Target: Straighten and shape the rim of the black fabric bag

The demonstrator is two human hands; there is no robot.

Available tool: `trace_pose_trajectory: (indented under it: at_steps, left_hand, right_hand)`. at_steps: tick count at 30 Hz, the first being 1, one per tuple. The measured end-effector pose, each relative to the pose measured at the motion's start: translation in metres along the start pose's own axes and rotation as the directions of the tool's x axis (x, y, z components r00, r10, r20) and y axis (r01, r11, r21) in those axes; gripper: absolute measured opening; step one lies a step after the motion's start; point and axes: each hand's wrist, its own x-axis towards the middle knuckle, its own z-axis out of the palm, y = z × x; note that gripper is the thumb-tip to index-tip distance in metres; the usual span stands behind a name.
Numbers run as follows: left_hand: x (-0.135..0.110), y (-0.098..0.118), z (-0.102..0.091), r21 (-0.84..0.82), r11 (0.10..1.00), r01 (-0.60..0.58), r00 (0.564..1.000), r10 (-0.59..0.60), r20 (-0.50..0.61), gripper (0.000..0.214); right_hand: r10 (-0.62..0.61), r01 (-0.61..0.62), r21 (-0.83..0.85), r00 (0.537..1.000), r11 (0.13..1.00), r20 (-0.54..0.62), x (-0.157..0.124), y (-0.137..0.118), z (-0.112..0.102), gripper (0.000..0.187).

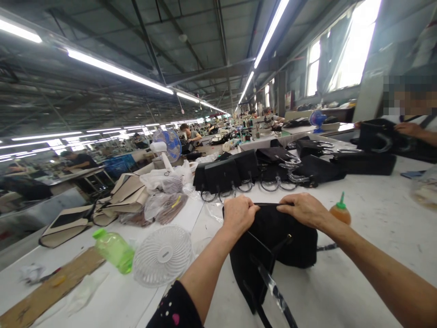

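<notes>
A black handbag stands on the white table in front of me, its plastic-wrapped handle hanging toward me. At the left end of the bag's upper edge, my left hand pinches the black material between thumb and fingers. My right hand grips the same edge farther right, thumb below and fingers on top. A short stretch of the edge lies between the two hands. Just beyond my right hand sits an orange-brown squeeze bottle with a green nozzle.
Several black bags with wrapped handles lie across the table behind. To the left are a small white fan, a green bottle, a cardboard strip and beige bag pieces. A co-worker at right holds a black bag.
</notes>
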Motion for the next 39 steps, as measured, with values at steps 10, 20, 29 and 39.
trace_pose_trajectory:
  at_steps: [10,20,29,39]
  left_hand:
    - [0.002,-0.005,0.005,-0.025,1.000,0.019,0.999,-0.020,-0.050,0.023]
    - [-0.006,-0.023,0.000,-0.090,0.995,-0.048,0.996,0.042,-0.073,0.002]
    - [-0.009,-0.023,-0.004,-0.018,1.000,0.002,0.997,-0.004,-0.082,0.011]
    - [-0.004,-0.020,-0.004,0.020,0.999,0.044,0.997,-0.043,-0.069,0.011]
  right_hand:
    - [-0.051,0.053,-0.104,0.998,0.993,0.021,0.009,-0.030,-0.001,0.023]
    - [-0.120,0.119,0.026,0.991,0.993,0.059,0.025,-0.031,0.008,0.022]
    - [-0.021,0.021,0.011,0.999,1.000,0.039,0.026,-0.036,0.008,0.022]
    - [-0.020,0.021,-0.039,0.999,0.999,0.027,0.023,-0.042,0.009,0.020]
